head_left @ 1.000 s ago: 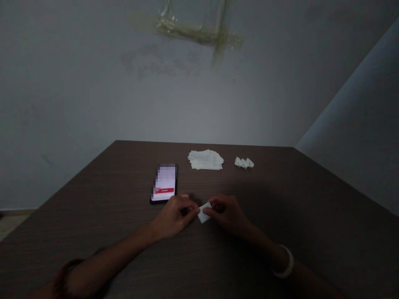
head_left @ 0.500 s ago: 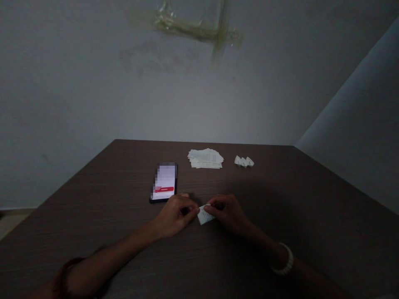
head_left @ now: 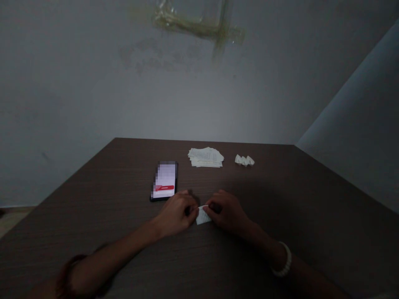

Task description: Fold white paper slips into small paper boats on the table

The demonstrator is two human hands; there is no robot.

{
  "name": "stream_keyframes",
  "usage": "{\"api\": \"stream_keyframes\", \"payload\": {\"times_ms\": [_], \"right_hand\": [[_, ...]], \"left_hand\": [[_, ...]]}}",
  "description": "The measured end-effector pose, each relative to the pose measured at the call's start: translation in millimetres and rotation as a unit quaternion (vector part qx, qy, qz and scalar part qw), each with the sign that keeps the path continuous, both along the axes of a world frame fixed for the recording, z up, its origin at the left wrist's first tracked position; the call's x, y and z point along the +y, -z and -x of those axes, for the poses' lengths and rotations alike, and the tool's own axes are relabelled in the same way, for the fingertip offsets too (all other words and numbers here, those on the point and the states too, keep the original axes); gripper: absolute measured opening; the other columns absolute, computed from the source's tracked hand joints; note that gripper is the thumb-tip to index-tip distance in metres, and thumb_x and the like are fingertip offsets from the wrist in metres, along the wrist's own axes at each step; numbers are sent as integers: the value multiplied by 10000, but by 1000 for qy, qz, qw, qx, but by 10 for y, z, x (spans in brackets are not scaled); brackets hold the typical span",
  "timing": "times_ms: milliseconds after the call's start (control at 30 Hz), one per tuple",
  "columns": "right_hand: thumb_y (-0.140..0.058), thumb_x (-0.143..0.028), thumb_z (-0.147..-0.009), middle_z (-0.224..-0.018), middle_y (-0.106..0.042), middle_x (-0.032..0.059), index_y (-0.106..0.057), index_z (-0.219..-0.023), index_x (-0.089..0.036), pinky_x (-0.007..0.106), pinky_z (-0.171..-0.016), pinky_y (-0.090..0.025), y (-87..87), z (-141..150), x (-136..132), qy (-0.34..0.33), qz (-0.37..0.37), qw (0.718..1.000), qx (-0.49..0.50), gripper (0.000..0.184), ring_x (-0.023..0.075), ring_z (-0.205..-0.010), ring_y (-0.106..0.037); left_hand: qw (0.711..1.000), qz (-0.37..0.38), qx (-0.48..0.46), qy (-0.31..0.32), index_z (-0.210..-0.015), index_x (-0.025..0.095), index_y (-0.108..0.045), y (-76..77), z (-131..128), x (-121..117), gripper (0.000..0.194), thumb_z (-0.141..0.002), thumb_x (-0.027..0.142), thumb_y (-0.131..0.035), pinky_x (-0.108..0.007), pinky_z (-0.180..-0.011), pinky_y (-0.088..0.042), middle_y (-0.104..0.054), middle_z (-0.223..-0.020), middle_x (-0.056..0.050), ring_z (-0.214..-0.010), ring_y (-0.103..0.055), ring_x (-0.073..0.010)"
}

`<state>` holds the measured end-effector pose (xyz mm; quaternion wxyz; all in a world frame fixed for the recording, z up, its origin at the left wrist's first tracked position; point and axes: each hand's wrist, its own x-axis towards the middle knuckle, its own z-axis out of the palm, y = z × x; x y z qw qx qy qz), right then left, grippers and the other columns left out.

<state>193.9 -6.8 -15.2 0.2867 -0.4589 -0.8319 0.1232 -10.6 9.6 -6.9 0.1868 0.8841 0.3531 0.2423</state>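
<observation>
A small piece of printed white paper (head_left: 203,216) is held just above or on the table, between my two hands; I cannot tell if it touches the wood. My left hand (head_left: 177,211) pinches its left edge between thumb and finger. On the other side, my right hand (head_left: 227,209) grips the upper right part with thumb and forefinger, hiding that corner. The paper appears folded, with lines of print facing me.
A phone (head_left: 165,180) with a lit screen lies just beyond my left hand. Farther back on the brown table (head_left: 131,249) rest a spread stack of printed papers (head_left: 205,155) and several small folded white paper pieces (head_left: 245,160). A grey wall (head_left: 199,95) rises behind the table.
The paper has turned between my fingers, and its lower edge is now more level, with more print showing. Both hands keep their pinch and have shifted only slightly.
</observation>
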Motion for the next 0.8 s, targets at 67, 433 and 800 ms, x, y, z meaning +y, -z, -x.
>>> {"api": "stream_keyframes", "payload": {"times_ms": [67, 433, 800], "right_hand": [[-674, -227, -801, -835, -646, 37, -641, -866, -182, 290, -737, -419, -2, -16, 3, -12, -25, 999, -21, 86, 174, -803, -553], [-533, -192, -906, -889, -600, 40, -689, -944, -229, 277, -688, -378, -70, -51, -10, -94, -82, 982, -143, 165, 172, -831, -492], [-560, -263, -902, -911, -585, 44, -703, -955, -238, 288, -694, -392, -90, -61, -30, -56, -47, 987, -143, 155, 182, -859, -497]], "left_hand": [[1000, -11, 10, -11, -661, 169, -562, 20, 3, 1, 171, -828, 177, -526, -283, -629, -404, -558, -657, -27, -720, -529, -187], [999, -33, 15, -28, -769, 164, -614, 39, 16, 6, 116, -854, 225, -565, -310, -659, -415, -575, -733, -36, -766, -521, -202], [987, -93, 125, 25, -853, 173, -720, -71, 112, -22, 257, -889, 373, -563, -372, -772, -450, -603, -809, -73, -863, -547, -244]]}}
